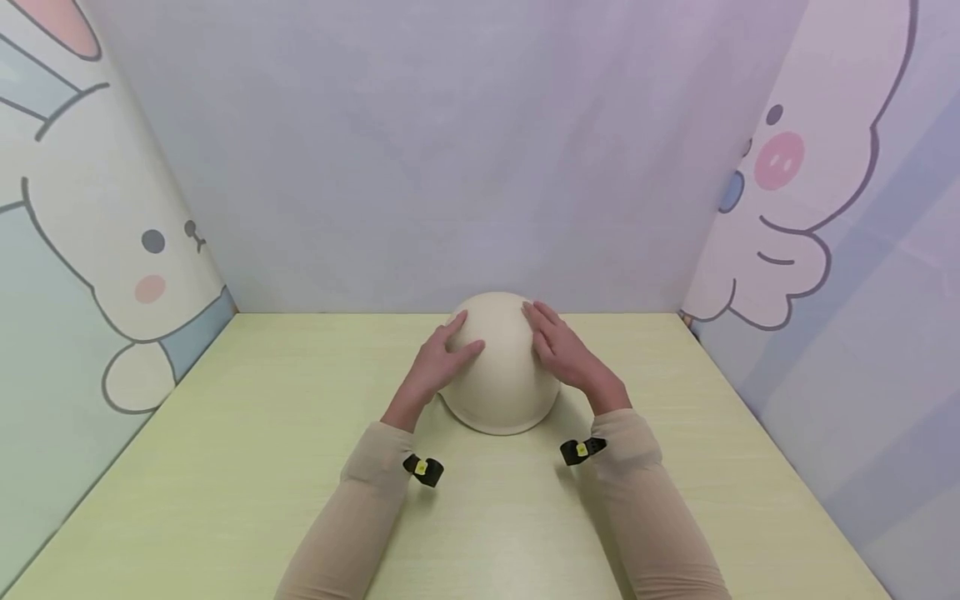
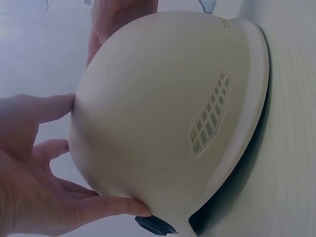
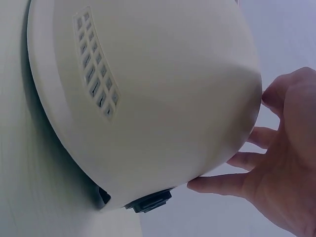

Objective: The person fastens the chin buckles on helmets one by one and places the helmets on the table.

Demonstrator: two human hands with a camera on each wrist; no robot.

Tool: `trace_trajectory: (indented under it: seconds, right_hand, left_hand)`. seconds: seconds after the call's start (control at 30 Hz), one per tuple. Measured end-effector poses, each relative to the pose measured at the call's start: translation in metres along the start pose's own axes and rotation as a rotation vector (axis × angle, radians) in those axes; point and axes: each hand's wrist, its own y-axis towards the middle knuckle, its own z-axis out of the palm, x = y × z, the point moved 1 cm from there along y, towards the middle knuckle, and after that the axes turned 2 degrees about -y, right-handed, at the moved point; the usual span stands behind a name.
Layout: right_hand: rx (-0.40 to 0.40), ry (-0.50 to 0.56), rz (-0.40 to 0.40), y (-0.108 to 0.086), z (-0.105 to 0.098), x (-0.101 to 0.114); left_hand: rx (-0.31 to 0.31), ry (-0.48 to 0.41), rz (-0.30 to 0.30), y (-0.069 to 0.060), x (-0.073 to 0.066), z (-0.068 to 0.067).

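A cream-coloured hard helmet (image 1: 501,379) stands dome up on the table, near the back wall. Its diamond-shaped vent holes (image 2: 211,114) show in the left wrist view, and a black fitting (image 3: 149,200) sits low on its side in the right wrist view. On the dome's left side rests my left hand (image 1: 437,360), its spread fingers and thumb touching the shell. The right hand (image 1: 566,350) lies against the opposite side with extended fingers. Both palms appear apart from the shell. The inside of the helmet is hidden.
The pale wooden table (image 1: 247,450) reaches the grey back wall (image 1: 420,158). Side panels with cartoon animals, a rabbit (image 1: 97,217) at left and a pink-nosed figure (image 1: 825,150) at right, border it. Each wrist wears a black camera mount (image 1: 424,469).
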Motion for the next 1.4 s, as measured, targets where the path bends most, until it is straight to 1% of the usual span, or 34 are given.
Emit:
trace_trajectory:
  seconds: [0.2, 0.3, 0.53, 0.77, 1.03, 1.2, 1.4]
  right_hand:
    - [0.076, 0.058, 0.079, -0.005, -0.003, 0.005]
    - [0.091, 0.060, 0.101, -0.005, -0.004, 0.006]
    - [0.095, 0.059, 0.100, -0.004, -0.005, 0.007]
    - [0.101, 0.060, 0.102, -0.003, -0.003, 0.009]
    - [0.107, 0.067, 0.102, -0.001, 0.000, 0.009]
    - [0.106, 0.066, 0.108, -0.001, 0.003, 0.010]
    - [0.087, 0.055, 0.105, 0.001, 0.005, 0.009]
  left_hand:
    - [0.006, 0.034, -0.006, 0.000, 0.000, 0.002]
    - [0.004, 0.055, -0.012, 0.001, -0.001, 0.003]
    - [0.004, 0.114, 0.004, 0.001, -0.004, 0.004]
    - [0.007, 0.112, 0.000, -0.001, -0.003, 0.001]
    - [0.007, 0.111, -0.002, 0.000, 0.001, 0.000]
    - [0.020, 0.150, 0.003, 0.000, 0.003, -0.002]
    - [0.016, 0.224, 0.022, 0.001, 0.004, -0.002]
